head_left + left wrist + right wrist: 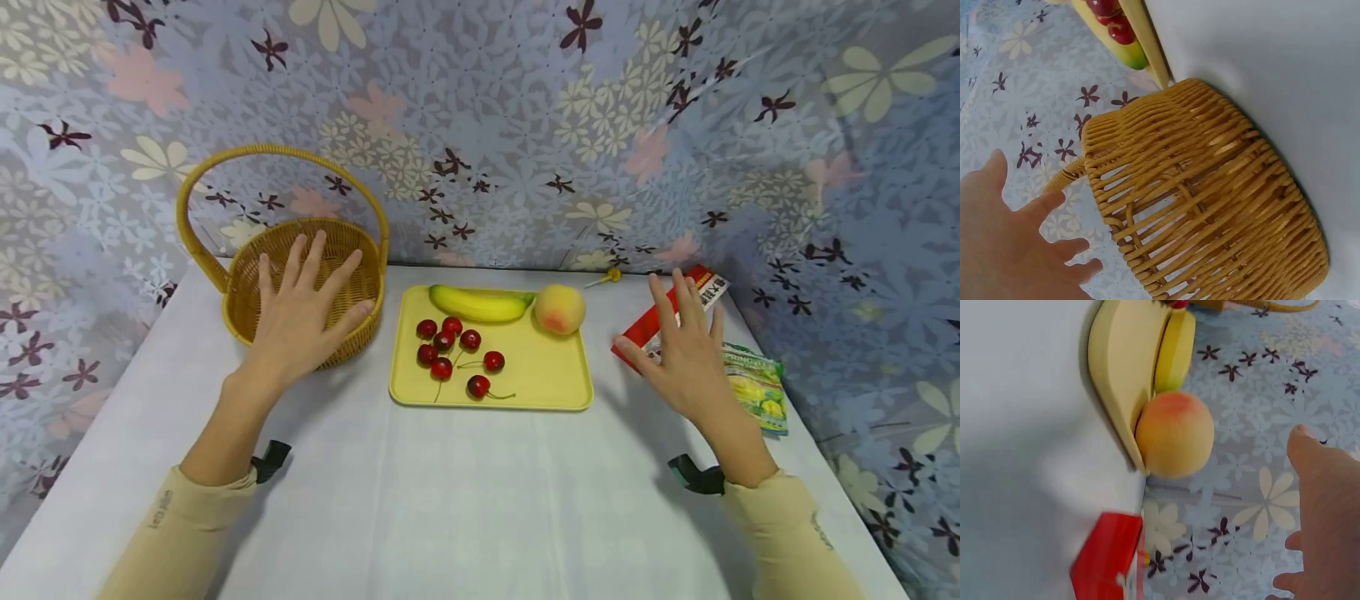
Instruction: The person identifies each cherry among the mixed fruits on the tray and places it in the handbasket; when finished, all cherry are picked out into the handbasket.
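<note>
My left hand [298,321] is spread with straight fingers above the yellow wicker basket [352,329], holding nothing; in the left wrist view the hand [1029,244] shows beside the basket [1210,194]. My right hand [686,362], fingers also spread, hovers over the red packet [643,327] and beside the green packet [756,387]. Between the hands lies a yellow tray [543,379] with a banana [480,305], a peach [560,309] and several cherries [478,386]. In the right wrist view the hand [1329,519] is apart from the peach [1175,434].
A small yellow lollipop [614,274] lies at the back edge of the white table [465,500], right of the tray. Flowered cloth [510,125] stands behind the table and along its right side. The basket's tall handle [281,150] rises at the back left.
</note>
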`<state>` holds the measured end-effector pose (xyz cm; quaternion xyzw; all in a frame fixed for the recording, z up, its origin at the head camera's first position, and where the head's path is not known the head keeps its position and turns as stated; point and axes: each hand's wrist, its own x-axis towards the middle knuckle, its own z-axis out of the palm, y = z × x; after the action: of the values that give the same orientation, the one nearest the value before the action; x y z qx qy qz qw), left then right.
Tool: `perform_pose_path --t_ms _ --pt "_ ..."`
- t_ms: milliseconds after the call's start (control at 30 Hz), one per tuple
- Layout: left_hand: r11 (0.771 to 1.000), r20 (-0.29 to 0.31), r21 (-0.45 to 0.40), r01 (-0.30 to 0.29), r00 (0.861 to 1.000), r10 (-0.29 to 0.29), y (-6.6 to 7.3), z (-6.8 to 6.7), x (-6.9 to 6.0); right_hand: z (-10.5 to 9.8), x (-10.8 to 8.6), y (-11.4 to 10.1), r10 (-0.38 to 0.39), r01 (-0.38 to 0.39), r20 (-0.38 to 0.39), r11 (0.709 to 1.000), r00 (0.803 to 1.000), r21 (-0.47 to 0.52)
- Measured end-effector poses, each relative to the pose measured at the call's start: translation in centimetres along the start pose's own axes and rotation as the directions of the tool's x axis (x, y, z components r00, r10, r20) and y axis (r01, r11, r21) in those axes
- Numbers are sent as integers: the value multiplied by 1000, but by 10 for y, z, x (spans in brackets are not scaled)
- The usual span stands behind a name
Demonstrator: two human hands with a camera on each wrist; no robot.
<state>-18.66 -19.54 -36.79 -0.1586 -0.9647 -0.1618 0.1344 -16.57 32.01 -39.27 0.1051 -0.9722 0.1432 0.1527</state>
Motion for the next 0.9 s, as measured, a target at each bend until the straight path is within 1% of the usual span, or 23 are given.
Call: perform_pose_path --t_ms 67,100,167,200,233,267,333,400,433,533,700,833,900 --pt "1000 -22 -22 6 1000 -7 0 1 1 5 1 -6 -6 7 -18 999 1000 40" --pt "999 -44 -35 8 999 -9 0 1 1 8 2 -10 -13 15 -30 998 999 64" --pt "998 -116 -68 7 993 -15 -1 1 1 15 3 -19 -37 41 -46 994 998 102" --pt "996 -167 -90 2 986 -17 -2 2 2 19 4 -24 -55 61 -52 992 997 112" --pt "994 -222 -111 -5 975 -20 -2 1 2 23 4 -29 -73 79 -52 989 996 127" --pt "991 -281 -131 -16 960 -21 -3 0 2 27 5 -34 -93 99 -49 985 994 138" --pt "986 -385 -159 -40 923 -24 -5 -3 4 33 6 -44 -129 135 -48 979 990 150" --pt "982 -464 -178 -60 885 -30 -7 -8 6 38 10 -53 -152 159 -52 975 987 156" --pt "981 -493 -184 -67 869 -33 -8 -10 6 40 11 -58 -157 163 -51 973 986 165" --pt "979 -556 -186 -78 830 -39 -12 -16 6 45 16 -73 -164 170 -46 967 985 190" --pt "983 -630 -169 -73 775 -50 -21 -24 5 54 22 -95 -185 186 -27 952 982 245" --pt "978 -680 -198 -69 729 -86 -28 -33 5 63 25 -110 -209 205 -19 934 978 292" --pt "972 -700 -224 -69 706 -112 -28 -38 3 68 24 -116 -211 203 -9 924 977 323"
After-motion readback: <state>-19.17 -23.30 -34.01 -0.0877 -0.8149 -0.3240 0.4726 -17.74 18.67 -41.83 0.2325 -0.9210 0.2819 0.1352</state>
